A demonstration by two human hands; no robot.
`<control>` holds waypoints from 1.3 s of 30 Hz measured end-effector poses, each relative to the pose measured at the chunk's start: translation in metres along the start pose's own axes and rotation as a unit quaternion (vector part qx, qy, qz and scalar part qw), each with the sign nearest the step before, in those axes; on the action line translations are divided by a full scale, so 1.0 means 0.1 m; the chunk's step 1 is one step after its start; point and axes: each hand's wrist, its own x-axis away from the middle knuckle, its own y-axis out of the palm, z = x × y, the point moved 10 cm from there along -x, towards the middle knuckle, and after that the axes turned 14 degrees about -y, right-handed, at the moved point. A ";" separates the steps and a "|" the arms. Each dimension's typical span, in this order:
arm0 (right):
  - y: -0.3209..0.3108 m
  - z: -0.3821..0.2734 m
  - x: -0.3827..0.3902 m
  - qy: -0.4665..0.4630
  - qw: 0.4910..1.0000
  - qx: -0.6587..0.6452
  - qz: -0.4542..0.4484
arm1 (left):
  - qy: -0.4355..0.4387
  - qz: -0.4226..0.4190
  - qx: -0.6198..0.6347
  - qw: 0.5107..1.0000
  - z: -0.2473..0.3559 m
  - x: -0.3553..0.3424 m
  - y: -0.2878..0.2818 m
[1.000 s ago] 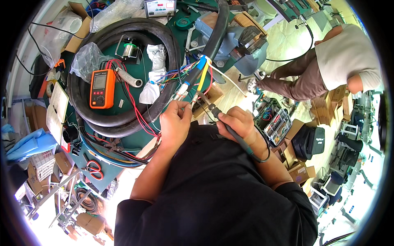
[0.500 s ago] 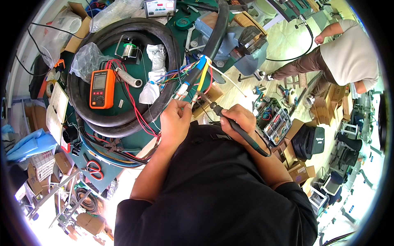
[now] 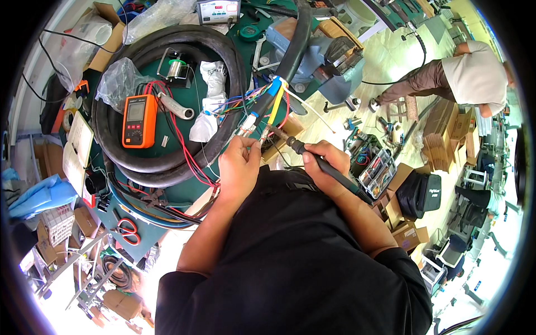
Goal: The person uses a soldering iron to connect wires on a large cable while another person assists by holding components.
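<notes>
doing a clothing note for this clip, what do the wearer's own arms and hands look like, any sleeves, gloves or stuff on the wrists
The person wears a black top with short black sleeves, leaving the forearms bare. The left hand and right hand are ungloved; no watch or bracelet shows.

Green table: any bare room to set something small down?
Best patch: the green table between the red-handled scissors, cable bundle and table edge. A smaller one lies inside the black coil, between the orange meter and red leads, around a small metal piece. Crowded: near the left hand, with the soldering iron and coloured wires.
</notes>
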 end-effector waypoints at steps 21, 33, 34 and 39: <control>-0.08 0.34 0.19 0.125 0.987 -0.045 0.089 | -0.004 0.002 -0.007 1.000 -0.06 -0.02 0.02; -0.05 0.21 0.11 0.105 0.994 -0.017 0.035 | -0.009 0.015 -0.018 1.000 -0.16 0.09 0.05; -0.06 0.20 0.10 0.103 0.993 -0.016 0.047 | -0.021 0.010 0.003 1.000 -0.18 0.08 0.05; -0.13 0.27 0.21 0.126 0.984 -0.083 0.097 | -0.067 -0.026 0.094 0.993 -0.28 0.08 0.11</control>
